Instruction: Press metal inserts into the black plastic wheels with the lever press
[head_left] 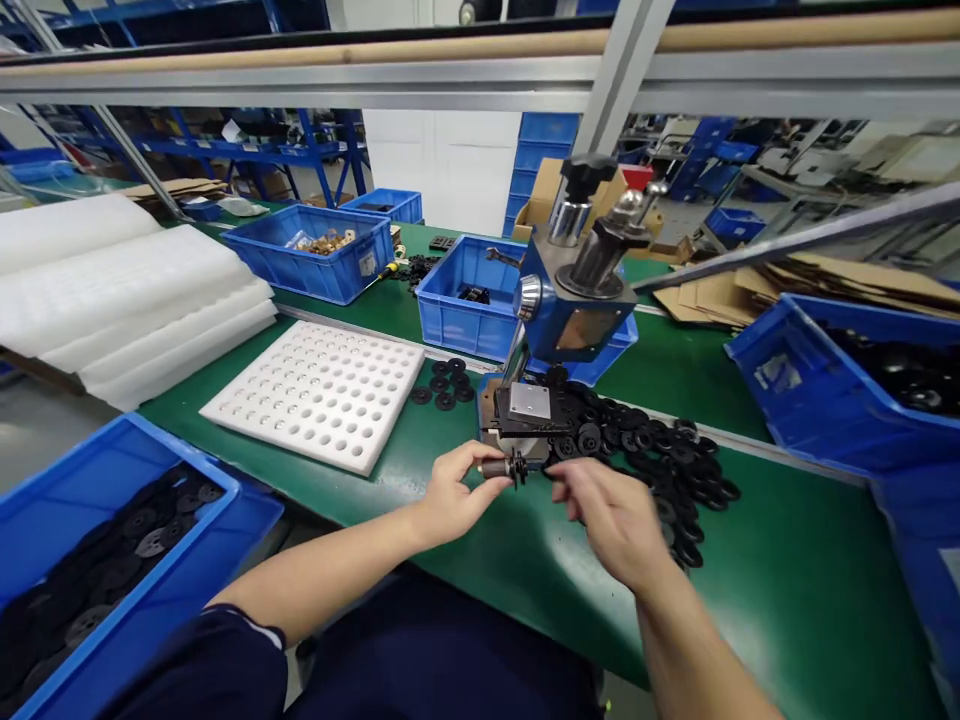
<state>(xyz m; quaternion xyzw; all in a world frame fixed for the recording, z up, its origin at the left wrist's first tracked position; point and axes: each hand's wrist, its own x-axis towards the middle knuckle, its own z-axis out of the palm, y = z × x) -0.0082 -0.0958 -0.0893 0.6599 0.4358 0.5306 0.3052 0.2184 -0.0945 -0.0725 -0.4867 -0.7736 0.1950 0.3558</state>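
Note:
My left hand [463,490] pinches a small brown cylinder-shaped part [495,468] between thumb and fingers. A black toothed disc [517,468] sits on the part's right end. Just to the right is my right hand [611,510], slightly blurred, its fingers curled together; whether anything is in them is hidden. Both hands are in front of a blue hand press [577,290], whose base carries a black fixture with a silver metal plate [529,401]. Beside the fixture, a heap of black wheel-like discs [660,450] spreads over the green table [795,580].
A white foam tray [382,440] with rows of round holes lies to the left, some holes filled. Several loose black discs [445,401] lie between it and the press. Blue bins [330,285] stand behind; a bin of dark discs [225,510] is at lower left, another bin [802,380] at right.

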